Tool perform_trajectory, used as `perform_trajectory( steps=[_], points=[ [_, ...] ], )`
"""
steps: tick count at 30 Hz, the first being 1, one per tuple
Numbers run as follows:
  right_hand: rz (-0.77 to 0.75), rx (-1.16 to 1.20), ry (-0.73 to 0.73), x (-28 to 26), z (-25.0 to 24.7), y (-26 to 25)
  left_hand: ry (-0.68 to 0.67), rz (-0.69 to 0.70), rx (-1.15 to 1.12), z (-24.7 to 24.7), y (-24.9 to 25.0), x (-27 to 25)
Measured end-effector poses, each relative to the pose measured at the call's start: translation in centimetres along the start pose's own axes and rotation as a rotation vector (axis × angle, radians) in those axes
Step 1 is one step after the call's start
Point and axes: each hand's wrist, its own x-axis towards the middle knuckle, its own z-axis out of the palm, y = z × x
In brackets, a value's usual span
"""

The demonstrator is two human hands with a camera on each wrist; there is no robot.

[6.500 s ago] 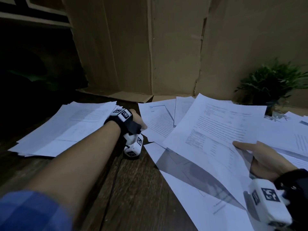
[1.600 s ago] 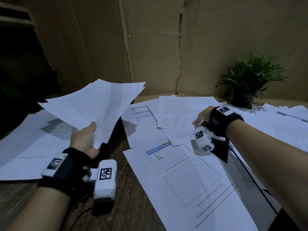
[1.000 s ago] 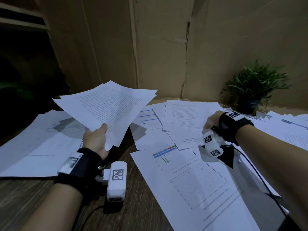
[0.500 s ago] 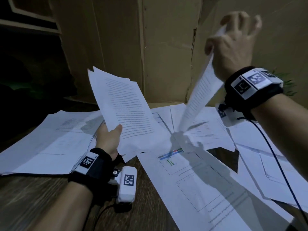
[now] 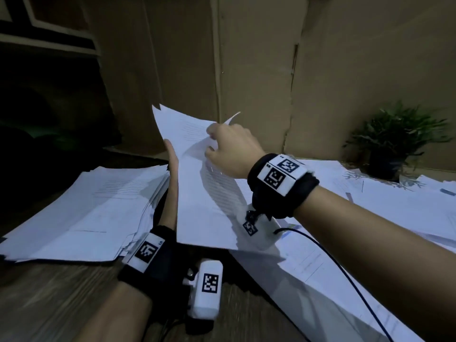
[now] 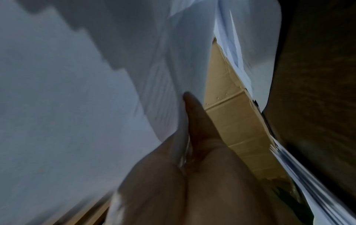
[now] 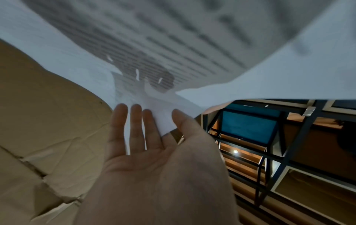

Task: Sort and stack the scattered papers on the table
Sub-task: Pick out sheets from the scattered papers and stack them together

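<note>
My left hand (image 5: 172, 174) grips a bundle of printed sheets (image 5: 202, 206) by its left edge, tilted up over the middle of the table. In the left wrist view its thumb (image 6: 192, 118) lies along the paper. My right hand (image 5: 229, 149) is on top of that bundle with one more sheet (image 7: 163, 121). The sheet's corner sits between the thumb and the nearly straight fingers (image 7: 135, 121), and its tip (image 5: 230, 118) sticks up past the hand. A thick stack of papers (image 5: 86, 213) lies on the table at the left.
Loose sheets (image 5: 394, 206) cover the right side of the dark wooden table (image 5: 49, 292), and a large one (image 5: 320, 280) reaches the front edge. A small potted plant (image 5: 394, 144) stands at the back right. A cardboard wall (image 5: 246, 70) closes the back.
My right hand lifted a sheet off the table, raised it high, then came down left onto the bundle. The left hand tilted the bundle more upright.
</note>
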Motion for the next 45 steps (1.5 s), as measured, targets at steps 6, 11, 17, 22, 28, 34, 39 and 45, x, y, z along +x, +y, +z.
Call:
perform_trajectory(
  steps=[6,11,17,22,28,34,39,45],
  points=[
    [-0.029,0.008,0.044,-0.3,-0.3,0.1,0.160,0.054,0.203,-2.1,-1.2,-0.2],
    [-0.015,0.278,-0.086,-0.2,0.2,-0.5,0.176,0.041,0.271,-2.1,-1.0,-0.2],
    [0.036,0.873,-0.178,-0.5,1.9,2.5,0.249,0.100,0.417,-3.3,-1.7,0.7],
    [0.487,0.950,0.041,-1.9,2.0,8.4,0.256,0.001,0.300,-3.2,-1.5,0.3],
    [0.635,0.931,-0.245,-3.5,2.9,11.5,0.283,-0.056,0.318,-3.4,-1.8,0.7],
    [0.617,0.959,-0.236,-4.8,3.1,10.3,0.263,-0.077,0.338,-3.7,-2.5,0.7],
    [0.523,1.111,-0.034,-4.8,3.2,10.6,0.186,-0.226,0.240,-4.1,-2.9,0.7],
    [0.572,1.134,-0.022,-4.6,2.3,11.9,0.335,-0.146,0.252,-5.3,-2.7,1.3]
  ],
)
